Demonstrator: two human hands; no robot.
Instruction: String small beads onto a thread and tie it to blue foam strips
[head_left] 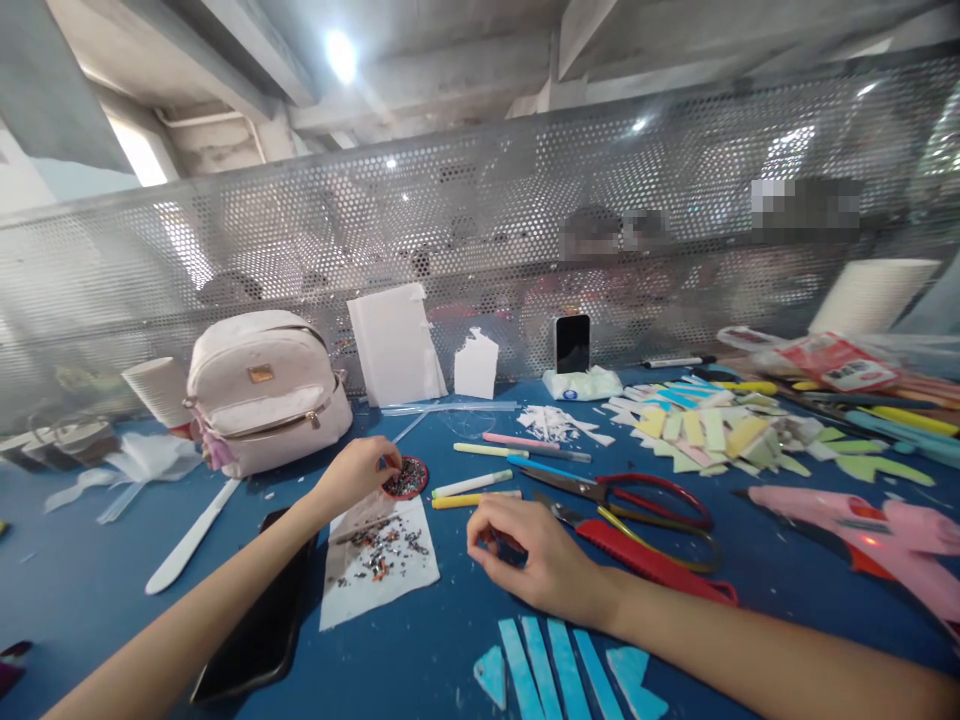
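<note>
My left hand [360,477] is closed in a pinch at the edge of a small round red-rimmed dish [415,480] of dark, glittery bits. Whatever lies between its fingertips is too small to make out. Below the dish, a white paper sheet [375,597] carries scattered dark and orange shiny bits [382,550]. My right hand [536,555] rests on the blue table, fingers curled round toward the thumb in a loose ring, with nothing visible inside. Close to it lie a yellow marker [469,499], scissors with red handles [660,495] and a red-handled cutter [652,560].
Blue strips [559,665] lie in front; a black phone [259,625] is under my left forearm. A white backpack [262,390] and white knife [191,540] are left. A pink glue gun [862,530] and cut pieces [705,430] are right. A perforated metal screen [487,250] stands behind.
</note>
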